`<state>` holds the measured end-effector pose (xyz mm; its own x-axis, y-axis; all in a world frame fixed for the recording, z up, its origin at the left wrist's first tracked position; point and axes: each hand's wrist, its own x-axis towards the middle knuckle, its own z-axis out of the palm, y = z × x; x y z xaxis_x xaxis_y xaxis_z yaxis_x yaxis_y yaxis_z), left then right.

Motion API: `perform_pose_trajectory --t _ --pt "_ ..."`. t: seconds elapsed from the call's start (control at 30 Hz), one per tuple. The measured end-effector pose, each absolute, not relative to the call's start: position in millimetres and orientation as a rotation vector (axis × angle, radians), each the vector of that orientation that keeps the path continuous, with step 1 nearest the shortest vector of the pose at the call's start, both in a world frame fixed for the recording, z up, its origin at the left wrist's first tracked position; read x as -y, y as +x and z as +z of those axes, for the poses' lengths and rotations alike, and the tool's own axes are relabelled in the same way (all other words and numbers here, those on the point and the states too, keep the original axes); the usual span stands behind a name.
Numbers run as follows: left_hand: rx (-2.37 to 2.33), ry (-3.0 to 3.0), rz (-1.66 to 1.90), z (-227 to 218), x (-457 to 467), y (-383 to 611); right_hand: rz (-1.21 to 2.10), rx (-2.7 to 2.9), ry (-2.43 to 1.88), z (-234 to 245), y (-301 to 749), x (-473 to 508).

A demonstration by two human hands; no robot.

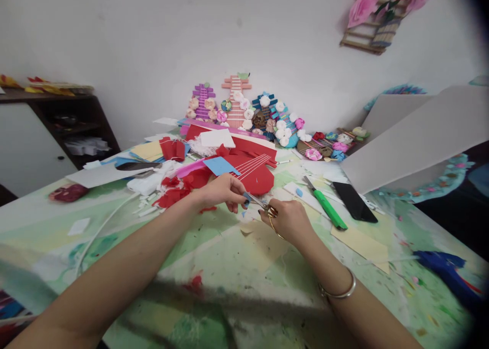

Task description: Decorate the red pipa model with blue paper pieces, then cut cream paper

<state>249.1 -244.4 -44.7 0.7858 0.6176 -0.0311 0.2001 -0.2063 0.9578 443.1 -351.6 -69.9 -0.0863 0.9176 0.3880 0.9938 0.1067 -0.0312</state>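
My left hand (pixel 225 190) is closed in a pinch on a small blue paper piece (pixel 247 199) just above the table. My right hand (pixel 288 219) grips small gold-handled scissors (pixel 263 205), whose blades reach the blue piece between my left fingers. Both hands meet over the paint-stained green table (pixel 214 257), in front of a red paper guitar shape (pixel 252 173) with white strings and a blue paper square (pixel 219 165) lying on it.
A green-handled utility knife (pixel 326 206) and a black phone (pixel 354 201) lie right of my hands. Grey boards (pixel 416 135) lean at the right. Paper-flower crafts (pixel 244 112) stand along the wall. Red and white scraps (pixel 164 186) lie to the left, and blue material (pixel 443 267) lies at the right edge.
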Motion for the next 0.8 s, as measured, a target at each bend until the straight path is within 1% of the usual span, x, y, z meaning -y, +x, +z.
perform_pose_trajectory --t 0.17,0.37,0.6,0.8 --pt "-0.641 1.768 0.439 -45 244 249 -0.313 2.003 -1.856 -71 445 350" --pt "-0.645 1.752 0.442 -44 247 250 -0.187 1.878 -1.769 -71 448 347" --pt "-0.745 1.59 0.61 -50 239 252 -0.095 1.824 -2.006 -69 456 341" --pt "-0.722 1.563 0.634 -51 239 255 0.006 1.821 -1.8 -70 452 343"
